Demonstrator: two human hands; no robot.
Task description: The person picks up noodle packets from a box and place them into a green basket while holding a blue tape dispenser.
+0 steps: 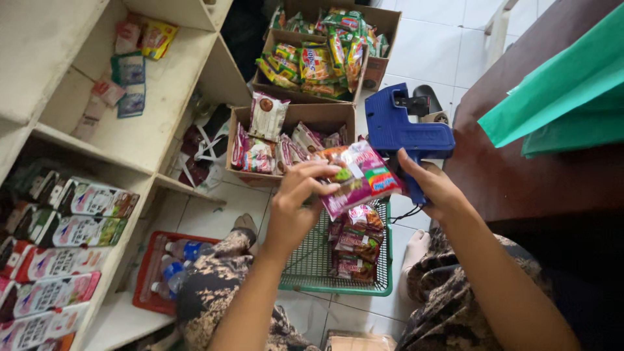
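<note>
My left hand point(296, 201) holds a pink and red snack packet point(359, 177) up in front of me, fingers pinched on its left edge. My right hand point(434, 187) grips the handle of a blue price-label gun point(404, 130), whose head sits just above and behind the packet. Below both hands is a green plastic basket point(309, 266) with several similar packets piled in it.
Open cardboard boxes point(305, 116) of snack packets stand on the white tile floor ahead. White shelves point(130, 130) on the left hold boxed goods. A red tray point(146, 276) with water bottles lies low left. A dark wooden table point(520, 175) with green bags is on the right.
</note>
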